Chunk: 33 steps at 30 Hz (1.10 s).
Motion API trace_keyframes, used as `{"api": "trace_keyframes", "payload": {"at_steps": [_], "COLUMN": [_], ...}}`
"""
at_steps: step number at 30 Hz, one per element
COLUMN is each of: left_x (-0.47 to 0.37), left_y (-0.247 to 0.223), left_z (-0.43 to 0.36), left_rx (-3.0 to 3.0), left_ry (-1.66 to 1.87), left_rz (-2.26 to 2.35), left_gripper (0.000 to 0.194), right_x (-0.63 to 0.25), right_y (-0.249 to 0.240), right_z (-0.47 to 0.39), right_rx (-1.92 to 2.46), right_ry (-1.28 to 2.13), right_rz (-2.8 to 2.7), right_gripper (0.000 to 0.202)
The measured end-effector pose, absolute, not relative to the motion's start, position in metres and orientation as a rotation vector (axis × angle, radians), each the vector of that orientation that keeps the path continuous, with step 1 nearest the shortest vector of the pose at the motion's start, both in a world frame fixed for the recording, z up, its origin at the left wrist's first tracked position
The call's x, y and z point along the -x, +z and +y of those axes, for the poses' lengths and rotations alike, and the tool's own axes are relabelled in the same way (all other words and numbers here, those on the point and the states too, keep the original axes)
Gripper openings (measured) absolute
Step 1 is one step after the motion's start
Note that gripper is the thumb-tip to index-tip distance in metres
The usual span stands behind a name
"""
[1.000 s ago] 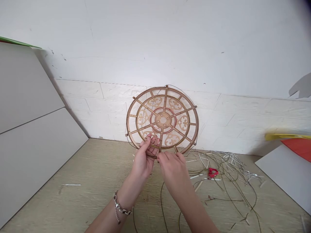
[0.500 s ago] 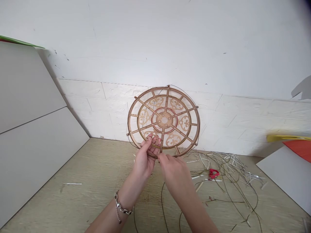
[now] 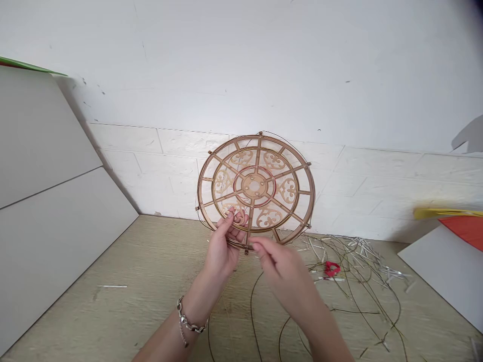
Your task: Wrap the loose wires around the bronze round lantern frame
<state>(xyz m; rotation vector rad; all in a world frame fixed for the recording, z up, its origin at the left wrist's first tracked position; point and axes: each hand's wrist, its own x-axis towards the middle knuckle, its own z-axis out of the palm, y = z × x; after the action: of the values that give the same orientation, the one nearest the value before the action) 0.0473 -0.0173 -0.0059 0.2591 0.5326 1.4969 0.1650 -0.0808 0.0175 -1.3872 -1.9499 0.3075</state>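
Observation:
A round bronze-coloured frame (image 3: 254, 185) with spokes and heart-shaped scrollwork stands tilted up near the wall. My left hand (image 3: 223, 246) grips its lower left rim, fingers reaching through the openings. My right hand (image 3: 281, 261) is closed at the bottom rim, just right of the lowest spoke; whatever its fingertips pinch is too small to make out. Thin wire runs loosely around the outside of the rim, and dark wires (image 3: 252, 306) trail down over the table below the hands.
Tangled wires (image 3: 350, 281), silvery strips (image 3: 392, 273) and a red scrap (image 3: 332, 269) lie at the right. A thin strip (image 3: 112, 286) lies at the left. White panels (image 3: 56, 251) stand at the left, another (image 3: 449, 271) at the right. A wall (image 3: 234, 70) rises behind.
My right hand has moved slightly right along the bottom rim, uncovering a small lug below the lowest spoke. The frame has turned slightly. My left hand keeps its grip.

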Motion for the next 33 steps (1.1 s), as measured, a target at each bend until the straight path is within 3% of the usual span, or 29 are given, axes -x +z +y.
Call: {"api": "trace_keyframes", "payload": {"at_steps": [4, 6, 9, 12, 14, 24, 30, 33], "left_x": [-0.041, -0.035, -0.026, -0.018, -0.014, -0.001, -0.003, -0.020], "left_y": [-0.003, -0.001, 0.002, 0.005, 0.006, 0.003, 0.007, 0.006], "left_z": [-0.015, -0.013, -0.010, -0.009, -0.008, -0.003, -0.011, -0.021], "left_rx": [-0.296, -0.320, -0.376, -0.442, -0.492, -0.617, -0.640, -0.568], "left_ry": [1.499, 1.504, 1.491, 1.447, 1.399, 1.196, 1.222, 1.286], "left_rz": [0.545, 0.536, 0.543, 0.574, 0.604, 0.637, 0.304, 0.252], "left_gripper": [0.013, 0.011, 0.011, 0.011, 0.011, 0.020, 0.053, 0.059], "right_x": [-0.186, -0.202, -0.225, -0.236, -0.234, -0.219, -0.218, -0.215], "right_y": [0.029, 0.028, 0.020, 0.012, 0.009, 0.009, 0.016, 0.018], "right_z": [-0.082, -0.074, -0.055, -0.040, -0.035, -0.034, -0.040, -0.043], "right_rx": [1.305, 1.238, 1.133, 0.966, 0.872, 0.718, 0.626, 0.572], "right_ry": [0.032, -0.061, 0.243, 0.829, 1.048, 1.114, 1.104, 1.078], "right_rz": [-1.299, -1.045, -0.881, -0.819, -0.758, -0.478, -0.433, -0.403], "right_gripper": [0.021, 0.032, 0.050, 0.048, 0.045, 0.027, 0.023, 0.020]}}
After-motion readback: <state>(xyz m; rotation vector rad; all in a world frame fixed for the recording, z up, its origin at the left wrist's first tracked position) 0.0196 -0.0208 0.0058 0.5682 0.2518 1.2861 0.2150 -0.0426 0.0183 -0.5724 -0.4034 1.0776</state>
